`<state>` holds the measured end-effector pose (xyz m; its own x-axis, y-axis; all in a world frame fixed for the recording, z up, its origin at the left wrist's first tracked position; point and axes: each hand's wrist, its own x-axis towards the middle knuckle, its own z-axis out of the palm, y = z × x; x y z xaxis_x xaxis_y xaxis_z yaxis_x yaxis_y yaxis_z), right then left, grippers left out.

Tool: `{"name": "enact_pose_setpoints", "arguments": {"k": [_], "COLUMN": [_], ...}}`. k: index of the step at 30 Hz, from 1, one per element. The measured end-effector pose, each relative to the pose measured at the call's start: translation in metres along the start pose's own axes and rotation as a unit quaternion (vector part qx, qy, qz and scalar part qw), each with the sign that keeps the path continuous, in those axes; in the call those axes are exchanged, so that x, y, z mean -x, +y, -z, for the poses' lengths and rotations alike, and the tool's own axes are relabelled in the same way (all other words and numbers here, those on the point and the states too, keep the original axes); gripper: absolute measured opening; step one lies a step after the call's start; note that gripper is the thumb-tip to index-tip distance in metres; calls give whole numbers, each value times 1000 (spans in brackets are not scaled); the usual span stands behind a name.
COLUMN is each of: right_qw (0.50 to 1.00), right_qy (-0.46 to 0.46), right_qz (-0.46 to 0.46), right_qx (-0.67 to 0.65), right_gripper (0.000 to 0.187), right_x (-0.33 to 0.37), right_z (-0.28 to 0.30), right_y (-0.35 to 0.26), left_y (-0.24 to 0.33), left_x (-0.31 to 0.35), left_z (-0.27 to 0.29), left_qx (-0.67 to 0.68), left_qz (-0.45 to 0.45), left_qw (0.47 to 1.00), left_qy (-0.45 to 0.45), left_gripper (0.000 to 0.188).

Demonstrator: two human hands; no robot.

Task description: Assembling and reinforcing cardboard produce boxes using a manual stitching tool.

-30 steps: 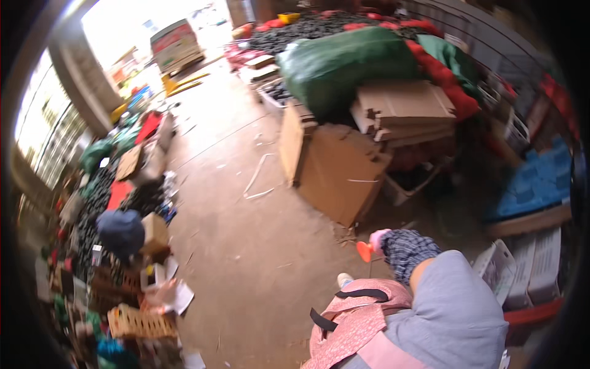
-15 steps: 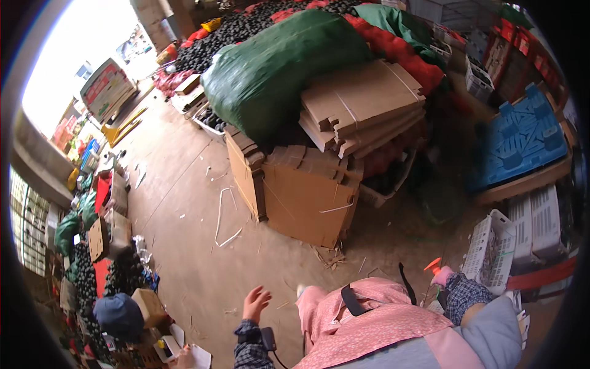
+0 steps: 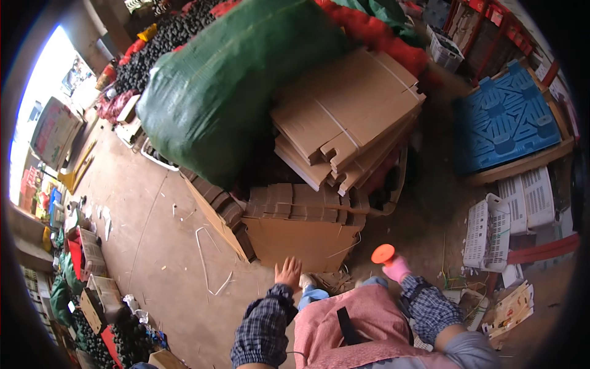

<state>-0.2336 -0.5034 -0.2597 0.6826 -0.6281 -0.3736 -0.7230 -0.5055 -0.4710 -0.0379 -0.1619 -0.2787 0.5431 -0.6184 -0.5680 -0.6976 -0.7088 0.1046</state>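
Observation:
My left hand (image 3: pixel 287 272), bare with its fingers spread, is in front of the upright bundle of flattened cardboard boxes (image 3: pixel 298 242) and holds nothing; whether it touches the cardboard I cannot tell. Closed in a pink glove, my right hand (image 3: pixel 397 269) grips an orange round-headed object (image 3: pixel 383 253), whose exact kind does not show. Above the upright bundle, a strapped stack of flat cardboard boxes (image 3: pixel 350 101) lies against a big green sack (image 3: pixel 227 86). A second bundle of folded cardboard (image 3: pixel 215 215) leans at the left.
Blue plastic pallet (image 3: pixel 510 123) and white crates (image 3: pixel 487 237) stand on the right. A bent white strap (image 3: pixel 206 270) lies on the floor at left. Dark round items (image 3: pixel 147 71) are heaped at the back, with more crates (image 3: pixel 89 252) along the left side.
The cardboard now appears nearer and lower in view. My left hand has moved forward toward the upright bundle. My right hand has swung forward and leftward with the orange object.

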Motion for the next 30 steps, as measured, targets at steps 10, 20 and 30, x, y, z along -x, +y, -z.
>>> {"name": "enact_pose_setpoints", "arguments": {"k": [10, 20, 30], "right_qw": [889, 861, 761], "right_qy": [-263, -324, -423], "right_qz": [306, 252, 375], "right_qx": [215, 302, 318], "right_gripper": [50, 42, 28], "right_x": [-128, -158, -146], "right_z": [-61, -56, -93], "right_y": [-56, 4, 42], "left_y": [12, 8, -6], "left_x": [-189, -201, -172], "left_z": [67, 81, 89], "left_qx": [-4, 15, -6], "left_qz": [-62, -105, -140], "left_qw": [984, 963, 977], "left_qy": [168, 246, 161], "left_gripper": [98, 87, 62]}}
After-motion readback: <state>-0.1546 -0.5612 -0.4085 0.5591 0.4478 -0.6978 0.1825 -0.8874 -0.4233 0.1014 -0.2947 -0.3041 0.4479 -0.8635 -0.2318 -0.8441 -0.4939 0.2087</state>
